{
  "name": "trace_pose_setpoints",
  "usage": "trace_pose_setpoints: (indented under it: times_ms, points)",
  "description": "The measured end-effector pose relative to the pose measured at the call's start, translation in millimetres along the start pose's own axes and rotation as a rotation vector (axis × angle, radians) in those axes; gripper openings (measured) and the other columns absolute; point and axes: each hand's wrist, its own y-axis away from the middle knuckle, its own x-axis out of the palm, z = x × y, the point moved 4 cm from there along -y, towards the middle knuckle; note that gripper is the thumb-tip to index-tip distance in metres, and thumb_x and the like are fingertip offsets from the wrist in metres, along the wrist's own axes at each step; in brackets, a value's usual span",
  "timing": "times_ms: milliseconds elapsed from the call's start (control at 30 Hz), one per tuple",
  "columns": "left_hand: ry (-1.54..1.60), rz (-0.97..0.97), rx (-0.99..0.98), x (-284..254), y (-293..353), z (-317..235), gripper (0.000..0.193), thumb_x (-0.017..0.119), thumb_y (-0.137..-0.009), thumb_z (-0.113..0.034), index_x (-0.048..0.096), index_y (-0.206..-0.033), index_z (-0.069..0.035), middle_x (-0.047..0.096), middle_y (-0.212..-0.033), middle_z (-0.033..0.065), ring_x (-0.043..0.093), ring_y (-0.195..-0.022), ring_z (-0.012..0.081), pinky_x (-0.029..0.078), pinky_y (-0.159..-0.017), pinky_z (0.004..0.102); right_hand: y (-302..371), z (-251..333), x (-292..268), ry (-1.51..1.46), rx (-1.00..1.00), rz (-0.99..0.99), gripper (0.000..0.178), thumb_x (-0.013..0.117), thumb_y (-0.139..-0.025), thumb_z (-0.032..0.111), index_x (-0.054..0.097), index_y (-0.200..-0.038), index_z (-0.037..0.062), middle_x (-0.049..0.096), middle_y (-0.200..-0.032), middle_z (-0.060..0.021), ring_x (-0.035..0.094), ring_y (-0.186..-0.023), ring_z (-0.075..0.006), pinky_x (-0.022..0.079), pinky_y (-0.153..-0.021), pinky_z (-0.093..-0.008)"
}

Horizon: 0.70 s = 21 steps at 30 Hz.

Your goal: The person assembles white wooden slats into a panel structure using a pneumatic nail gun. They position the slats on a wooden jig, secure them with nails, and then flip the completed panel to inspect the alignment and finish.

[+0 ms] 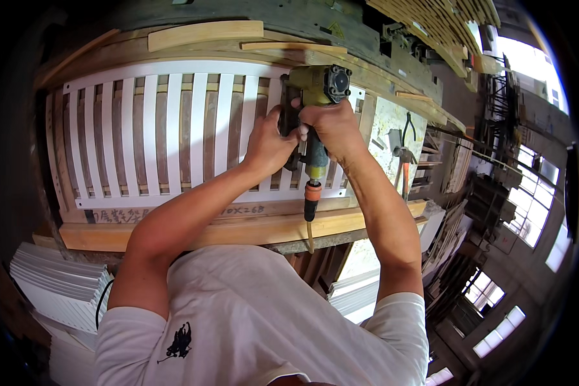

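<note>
A pneumatic nail gun (pixel 316 87) with a green and black body stands over the right part of a white slatted panel (pixel 150 132). My right hand (pixel 334 126) is wrapped round its handle. An orange and black coupling (pixel 312 193) joins the handle's near end to a thin air hose (pixel 311 238). On the gun's left side, my left hand (pixel 268 143) is closed about the dark magazine, its fingertips partly hidden. The panel lies flat, its slats running away from me between two long rails. Where the gun's nose meets it is hidden.
Wooden strips (pixel 206 33) lie along the bench's far side. A wooden beam (pixel 103 237) runs along the near edge. Right of the panel are a hammer (pixel 405 156) and pliers (pixel 408 125). White slats (pixel 61 283) are stacked at lower left. Timber (pixel 431 26) is piled far right.
</note>
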Motion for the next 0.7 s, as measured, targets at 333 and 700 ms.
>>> trace_pose_setpoints:
  times_ms: [333,700]
  points:
    - [0.089,-0.049,0.030,-9,2,-6,0.037,0.072,-0.079,-0.018,0.057,-0.106,0.003,0.067,-0.082,0.0178,0.066,-0.079,0.0328,0.051,-0.072,0.0378,-3,2,12,0.044,-0.032,-0.008,0.005,0.062,-0.080,0.000,0.062,-0.078,-0.0047,0.059,-0.062,-0.0059,0.053,-0.049,-0.0137,0.043,-0.046,-0.0288]
    - [0.098,-0.106,0.062,-35,10,-5,0.038,0.073,-0.079,-0.017,0.057,-0.108,0.002,0.068,-0.079,0.0156,0.067,-0.074,0.0289,0.051,-0.068,0.0368,-1,13,40,0.042,0.010,0.066,0.014,0.058,-0.074,-0.004,0.061,-0.088,-0.0043,0.058,-0.065,-0.0073,0.054,-0.050,-0.0149,0.044,-0.047,-0.0289]
